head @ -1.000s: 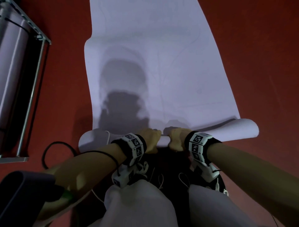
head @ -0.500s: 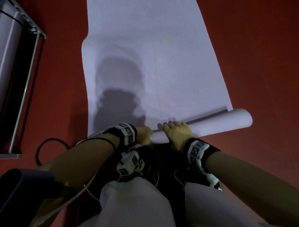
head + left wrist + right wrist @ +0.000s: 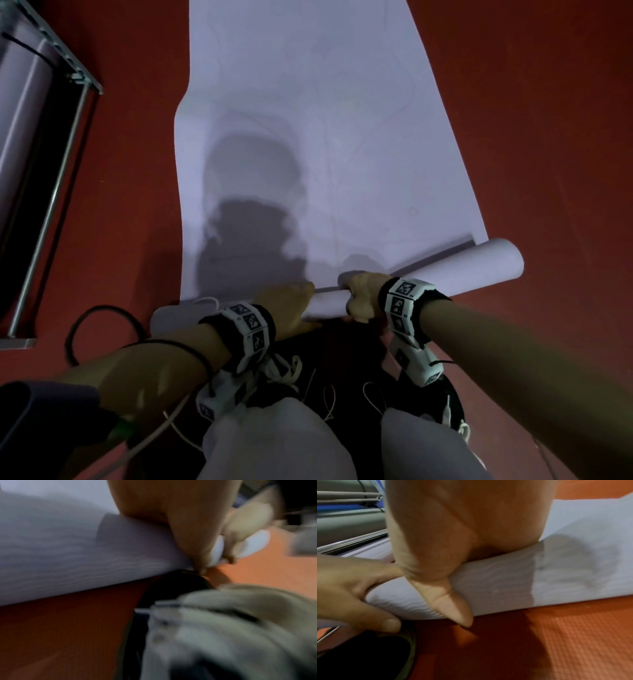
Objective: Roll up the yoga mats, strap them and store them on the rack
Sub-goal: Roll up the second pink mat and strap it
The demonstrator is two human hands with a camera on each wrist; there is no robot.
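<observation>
Mat: on the red floor, flat far from me, its near end wound into a roll
Right hand: I curl it over the roll, thumb under, to keep it tight
Left hand: I clasp the roll just left, so both ends turn evenly
Rack: far left, for later

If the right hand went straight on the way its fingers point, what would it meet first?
The right hand already grips the roll; beyond that, likely only the flat mat, though depth is unclear.
</observation>
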